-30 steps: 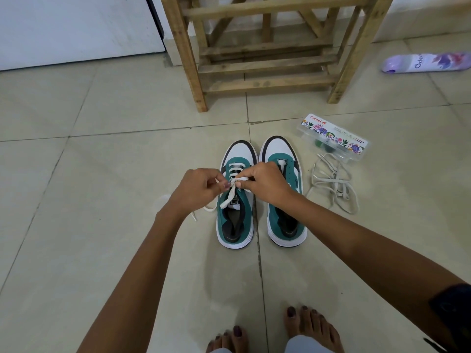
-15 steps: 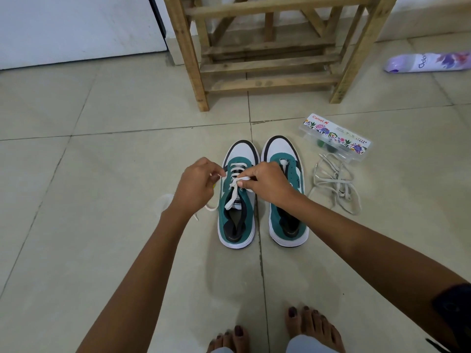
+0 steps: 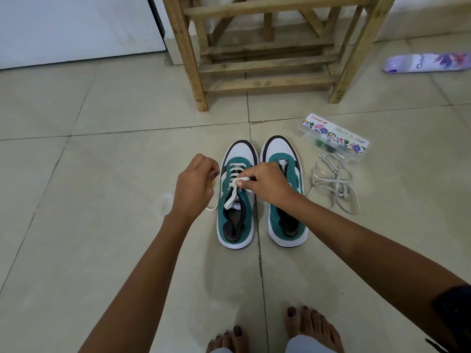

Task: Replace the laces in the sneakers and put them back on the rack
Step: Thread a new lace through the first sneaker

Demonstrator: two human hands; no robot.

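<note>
Two teal, white and black sneakers stand side by side on the tiled floor. The left sneaker [image 3: 235, 212] carries a white lace [image 3: 232, 193] threaded through its eyelets. My right hand [image 3: 265, 182] pinches a loop of that lace above the tongue. My left hand [image 3: 195, 187] hovers just left of the shoe with fingers curled; a lace end trails out beneath it, and whether it grips that end is hidden. The right sneaker [image 3: 286, 217] has no lace across its eyelets. A wooden rack [image 3: 267, 47] stands behind the shoes.
A loose pile of greyish laces [image 3: 334, 184] lies right of the sneakers, beside a clear plastic box [image 3: 334, 137] with a floral label. A purple spray can [image 3: 428, 62] lies on its side at far right. My bare feet [image 3: 275, 332] are at the bottom edge.
My left hand has drawn away to the left from the lace knot, opening a gap between the hands. My right hand still pinches the lace loop over the left sneaker.
</note>
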